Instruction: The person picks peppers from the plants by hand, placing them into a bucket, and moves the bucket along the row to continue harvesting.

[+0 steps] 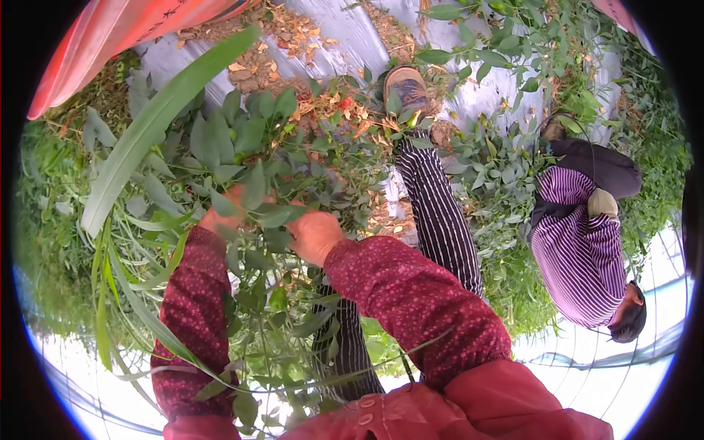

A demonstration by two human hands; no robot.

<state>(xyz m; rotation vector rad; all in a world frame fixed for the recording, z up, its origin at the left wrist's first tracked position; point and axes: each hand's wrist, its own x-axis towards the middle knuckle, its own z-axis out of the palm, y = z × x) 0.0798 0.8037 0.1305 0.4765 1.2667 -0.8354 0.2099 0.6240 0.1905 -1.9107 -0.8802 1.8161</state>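
Both my hands are in the foliage of a leafy green plant [253,136] that looks like a pepper plant. Leaves cover most of my left hand [224,214], so its fingers are hidden. Close by on the right, my right hand [317,236] has its fingers curled in among the stems and leaves. What it grips cannot be made out. A broad leaf blade [169,125] crosses the view in front of my left arm. My striped trouser leg [436,209] and shoe [405,89] show beyond the hands.
An orange-red sack [132,48] stands at the upper left. Silvery plastic sheeting [337,33] with dry leaf litter covers the ground. On the right, a person in a striped shirt [576,257] bends among plants beside a dark rounded object [598,165].
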